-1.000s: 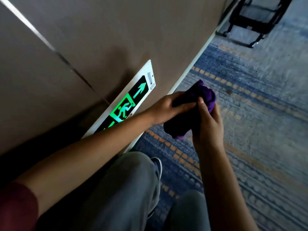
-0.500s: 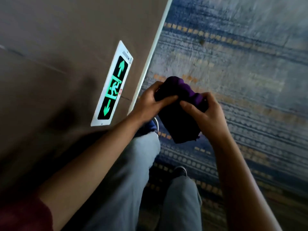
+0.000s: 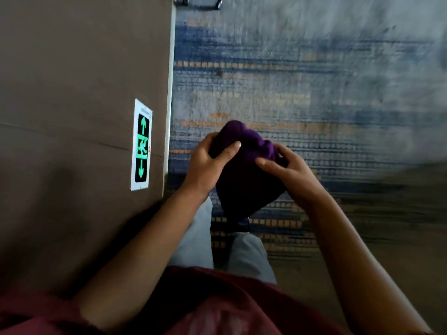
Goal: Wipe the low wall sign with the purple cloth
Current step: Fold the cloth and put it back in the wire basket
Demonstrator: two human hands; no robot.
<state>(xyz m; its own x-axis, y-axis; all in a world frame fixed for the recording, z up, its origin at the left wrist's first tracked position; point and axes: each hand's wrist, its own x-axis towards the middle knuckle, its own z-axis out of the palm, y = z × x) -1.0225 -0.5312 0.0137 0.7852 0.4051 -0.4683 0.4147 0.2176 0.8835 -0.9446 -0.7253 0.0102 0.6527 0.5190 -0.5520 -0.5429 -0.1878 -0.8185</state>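
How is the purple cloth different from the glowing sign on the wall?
The purple cloth is soft and bunched up; the exit sign is flat and stiff. The cloth is dark and plain; the sign glows green with arrows and a running figure. The cloth is held in both hands above the carpet; the sign is fixed low on the wall.

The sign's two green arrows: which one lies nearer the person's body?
The lower arrow on the wall sign; it sits below the running figure, pointing toward the person, while the other arrow points away.
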